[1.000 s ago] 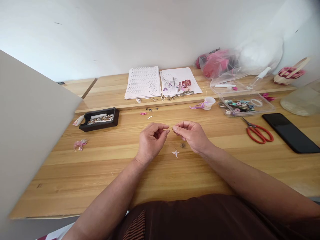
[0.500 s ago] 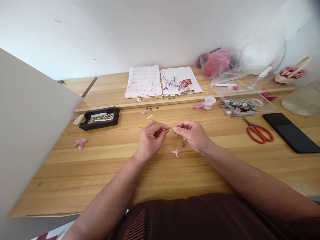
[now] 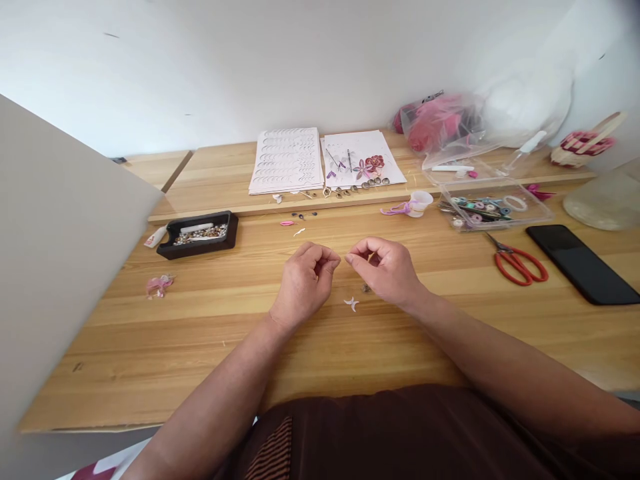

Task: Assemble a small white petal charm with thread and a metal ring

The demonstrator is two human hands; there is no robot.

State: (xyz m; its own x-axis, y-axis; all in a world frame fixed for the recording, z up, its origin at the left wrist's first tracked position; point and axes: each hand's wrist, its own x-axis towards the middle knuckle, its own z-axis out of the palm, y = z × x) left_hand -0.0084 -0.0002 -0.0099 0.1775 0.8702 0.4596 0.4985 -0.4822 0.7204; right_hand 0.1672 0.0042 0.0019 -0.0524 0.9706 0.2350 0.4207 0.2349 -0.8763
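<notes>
My left hand [image 3: 309, 277] and my right hand [image 3: 387, 268] hover over the middle of the wooden table [image 3: 200, 360], fingertips facing each other with a narrow gap between. Both are closed, thumb against forefinger. Whatever is pinched in either is too small or too hidden to make out. Below the gap lies a small white cut-out of curved pieces [image 3: 352, 305]. A little dark round piece [image 3: 366, 289] is partly covered by my right hand. Farther off are a white wavy strip [image 3: 299, 232] and a pink leaf-shaped piece [image 3: 289, 223].
At left stands a black tray of beads [image 3: 198, 249], with a pink tangle [image 3: 159, 286] nearer. Red-handled scissors [image 3: 521, 267], a phone [image 3: 583, 265] and a clear box of thread spools [image 3: 543, 212] are at right. Papers [image 3: 285, 180] and a small white cup [image 3: 421, 203] are behind.
The fingertips of my two hands have drawn slightly apart. My right hand has shifted a little and covers more of the dark round piece.
</notes>
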